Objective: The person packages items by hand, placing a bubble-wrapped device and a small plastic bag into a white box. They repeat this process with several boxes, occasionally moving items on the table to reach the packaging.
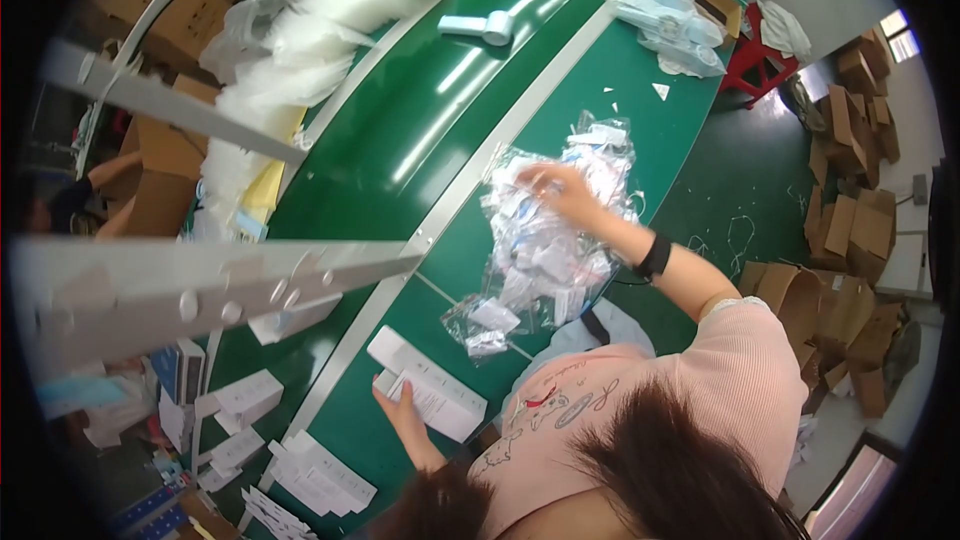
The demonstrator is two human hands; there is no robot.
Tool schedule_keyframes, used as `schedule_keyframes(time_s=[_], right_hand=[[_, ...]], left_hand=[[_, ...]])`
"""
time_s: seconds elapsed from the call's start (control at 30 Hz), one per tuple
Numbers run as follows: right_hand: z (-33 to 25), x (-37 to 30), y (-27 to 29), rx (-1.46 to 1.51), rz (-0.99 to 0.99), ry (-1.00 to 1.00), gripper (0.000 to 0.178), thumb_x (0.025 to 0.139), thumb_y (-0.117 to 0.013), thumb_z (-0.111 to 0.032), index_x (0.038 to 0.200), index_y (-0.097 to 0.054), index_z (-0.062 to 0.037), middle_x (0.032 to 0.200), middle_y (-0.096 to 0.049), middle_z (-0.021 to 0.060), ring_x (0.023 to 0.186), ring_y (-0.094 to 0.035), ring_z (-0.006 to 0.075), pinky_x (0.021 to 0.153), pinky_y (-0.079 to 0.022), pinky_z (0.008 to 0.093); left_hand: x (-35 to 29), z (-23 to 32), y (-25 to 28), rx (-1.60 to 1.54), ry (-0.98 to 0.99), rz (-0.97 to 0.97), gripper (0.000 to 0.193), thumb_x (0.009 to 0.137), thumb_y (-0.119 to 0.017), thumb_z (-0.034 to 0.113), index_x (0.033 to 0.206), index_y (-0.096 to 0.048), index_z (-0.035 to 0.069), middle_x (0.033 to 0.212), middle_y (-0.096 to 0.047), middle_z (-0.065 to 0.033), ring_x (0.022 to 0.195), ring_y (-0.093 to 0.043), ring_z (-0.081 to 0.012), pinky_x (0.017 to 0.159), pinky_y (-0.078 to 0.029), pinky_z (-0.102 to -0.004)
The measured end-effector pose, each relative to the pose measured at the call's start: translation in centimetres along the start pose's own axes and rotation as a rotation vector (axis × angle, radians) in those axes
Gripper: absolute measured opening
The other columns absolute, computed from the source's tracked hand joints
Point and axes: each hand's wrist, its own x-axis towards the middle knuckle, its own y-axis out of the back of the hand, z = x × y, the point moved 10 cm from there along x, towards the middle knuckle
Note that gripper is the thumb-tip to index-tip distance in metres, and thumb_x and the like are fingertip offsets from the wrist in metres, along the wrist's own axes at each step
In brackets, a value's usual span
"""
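My left hand (400,408) is closed on a white carton (440,398), with the thumb over its near side. The long box lies at a slant above the green table, and one end flap (392,347) sticks out to the upper left. Farther off, my right hand (562,190) reaches over a heap of small clear plastic bags (550,250) with white contents. Its fingers are bent but apart, and their tips touch or hover just over the bags; which of these I cannot tell. A dark band circles the right wrist.
A green conveyor belt (390,130) curves past on the left, carrying pale blue handheld devices (490,28). Grey metal posts (230,285) jut across the left side. More white cartons (320,475) lie at the near left. Bagged blue items (668,20) rest at the table's far end.
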Motion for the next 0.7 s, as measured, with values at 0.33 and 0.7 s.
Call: schedule_keyframes(time_s=[0.33,0.7], right_hand=[[10.1,11.4,35.8,-1.478,0.601,-0.239,0.071,0.059,-0.071,-0.017,0.124,-0.042,-0.0172,0.120,-0.046,0.0145,0.113,-0.040,0.0312,0.091,-0.032,0.0527],[15.3,12.4,24.9,-1.255,-0.118,-0.367,0.049,0.063,-0.067,-0.035,0.101,-0.058,-0.0060,0.108,-0.054,0.0141,0.102,-0.051,0.0279,0.085,-0.037,0.0470]], left_hand=[[1.3,-2.2,2.4,-0.103,0.272,-0.084,0.055,0.080,-0.055,0.000,0.129,-0.030,0.005,0.119,-0.045,-0.0126,0.109,-0.045,-0.0242,0.093,-0.035,-0.0333],[1.9,-2.3,0.2,-0.030,0.364,-0.076,0.058,0.079,-0.056,0.002,0.130,-0.029,0.002,0.123,-0.043,-0.0121,0.113,-0.042,-0.0239,0.097,-0.030,-0.0332]])
